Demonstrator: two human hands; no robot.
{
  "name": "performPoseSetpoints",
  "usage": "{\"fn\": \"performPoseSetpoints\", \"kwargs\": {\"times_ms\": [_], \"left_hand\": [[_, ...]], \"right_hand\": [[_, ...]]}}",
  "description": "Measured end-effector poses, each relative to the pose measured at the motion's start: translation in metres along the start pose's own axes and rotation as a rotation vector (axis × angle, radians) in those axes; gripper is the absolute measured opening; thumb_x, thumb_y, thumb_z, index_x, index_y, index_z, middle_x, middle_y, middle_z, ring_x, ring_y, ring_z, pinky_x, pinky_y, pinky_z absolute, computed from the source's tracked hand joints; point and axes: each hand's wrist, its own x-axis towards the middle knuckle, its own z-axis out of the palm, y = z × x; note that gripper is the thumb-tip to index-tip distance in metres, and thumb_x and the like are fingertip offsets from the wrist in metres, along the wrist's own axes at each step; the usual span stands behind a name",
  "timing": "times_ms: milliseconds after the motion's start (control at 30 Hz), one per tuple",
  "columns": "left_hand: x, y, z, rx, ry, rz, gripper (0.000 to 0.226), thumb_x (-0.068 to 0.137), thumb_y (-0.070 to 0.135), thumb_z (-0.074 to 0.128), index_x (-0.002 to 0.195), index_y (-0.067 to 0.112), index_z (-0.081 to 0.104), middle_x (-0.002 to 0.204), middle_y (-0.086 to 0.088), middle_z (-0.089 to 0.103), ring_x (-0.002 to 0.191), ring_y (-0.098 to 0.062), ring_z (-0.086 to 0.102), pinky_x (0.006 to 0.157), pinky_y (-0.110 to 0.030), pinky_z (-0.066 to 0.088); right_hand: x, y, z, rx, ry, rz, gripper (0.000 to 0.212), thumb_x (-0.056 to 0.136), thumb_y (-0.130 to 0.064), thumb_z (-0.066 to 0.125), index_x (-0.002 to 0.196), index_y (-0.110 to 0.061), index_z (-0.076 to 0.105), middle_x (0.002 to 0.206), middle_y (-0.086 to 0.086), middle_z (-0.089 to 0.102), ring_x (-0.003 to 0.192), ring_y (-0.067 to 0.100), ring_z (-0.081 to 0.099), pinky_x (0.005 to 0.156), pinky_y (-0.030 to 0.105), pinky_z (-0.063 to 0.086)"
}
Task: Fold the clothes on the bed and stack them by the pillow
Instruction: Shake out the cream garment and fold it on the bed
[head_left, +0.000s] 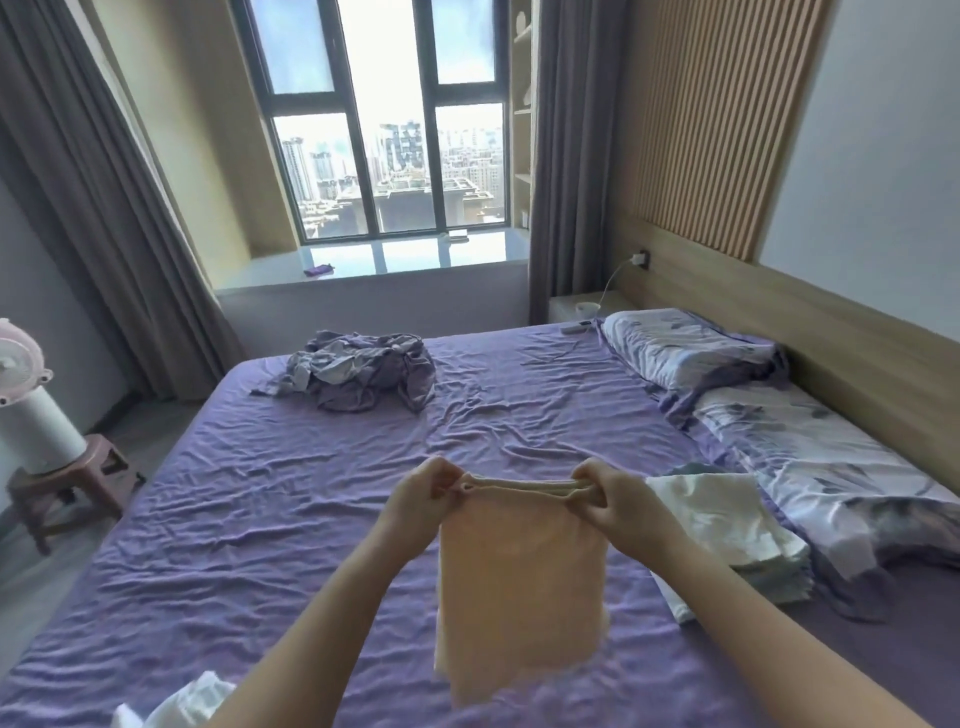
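A pale peach garment (519, 587) hangs folded in the air over the purple bed (260, 519). My left hand (423, 496) pinches its top left corner and my right hand (613, 499) pinches its top right corner, stretching the top edge between them. To the right lies a stack of folded white and light clothes (727, 535), beside the patterned pillow (821, 457). A crumpled grey-purple heap of clothes (358, 371) lies at the far side of the bed. A white piece of cloth (192, 701) shows at the near left edge.
A second patterned pillow (685, 348) lies by the wooden headboard (831, 338). A white fan on a brown stool (57, 483) stands left of the bed. Grey curtains frame the window (389, 156). A charger cable runs to the nightstand (587, 306).
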Motion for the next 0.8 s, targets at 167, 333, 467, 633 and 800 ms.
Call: {"fn": "performPoseSetpoints", "kwargs": {"times_ms": [167, 333, 467, 633, 800], "left_hand": [[0.036, -0.024, 0.003, -0.060, -0.053, -0.049, 0.013, 0.084, 0.005, 0.067, 0.082, 0.014, 0.059, 0.081, -0.003, 0.062, 0.074, -0.012, 0.057, 0.070, -0.026, 0.046], [0.034, -0.064, 0.021, -0.119, -0.257, -0.146, 0.013, 0.079, 0.001, 0.072, 0.080, 0.009, 0.063, 0.076, -0.002, 0.064, 0.072, -0.012, 0.058, 0.067, -0.024, 0.046], [0.010, -0.115, 0.050, -0.063, -0.460, -0.252, 0.017, 0.077, 0.001, 0.073, 0.080, 0.014, 0.063, 0.074, 0.006, 0.065, 0.071, -0.006, 0.056, 0.066, -0.019, 0.045], [-0.032, -0.176, 0.100, 0.023, -0.541, -0.339, 0.012, 0.085, 0.013, 0.067, 0.082, 0.018, 0.056, 0.080, 0.004, 0.058, 0.075, -0.008, 0.051, 0.076, -0.035, 0.046], [-0.054, -0.214, 0.141, 0.048, -0.521, -0.449, 0.027, 0.093, 0.036, 0.055, 0.102, 0.010, 0.054, 0.098, -0.004, 0.062, 0.089, -0.018, 0.056, 0.086, -0.042, 0.046]], "right_hand": [[0.024, 0.016, 0.016, 0.036, -0.001, 0.043, 0.026, 0.080, -0.015, 0.070, 0.103, -0.014, 0.058, 0.081, -0.008, 0.059, 0.076, 0.010, 0.056, 0.069, 0.018, 0.039], [0.018, 0.054, 0.040, 0.054, -0.166, 0.100, 0.024, 0.076, -0.012, 0.070, 0.094, -0.024, 0.059, 0.078, -0.014, 0.059, 0.071, -0.001, 0.054, 0.068, 0.017, 0.041], [-0.008, 0.097, 0.080, 0.063, -0.374, 0.160, 0.018, 0.074, -0.017, 0.073, 0.088, -0.022, 0.063, 0.082, -0.008, 0.063, 0.075, 0.004, 0.058, 0.071, 0.025, 0.044], [-0.044, 0.146, 0.133, 0.095, -0.547, 0.242, 0.019, 0.072, -0.014, 0.072, 0.083, -0.022, 0.058, 0.074, -0.009, 0.057, 0.071, 0.007, 0.052, 0.061, 0.013, 0.037], [-0.062, 0.186, 0.170, 0.230, -0.579, 0.366, 0.022, 0.072, -0.018, 0.074, 0.086, -0.019, 0.057, 0.073, -0.007, 0.060, 0.065, 0.001, 0.049, 0.062, 0.018, 0.040]]}}
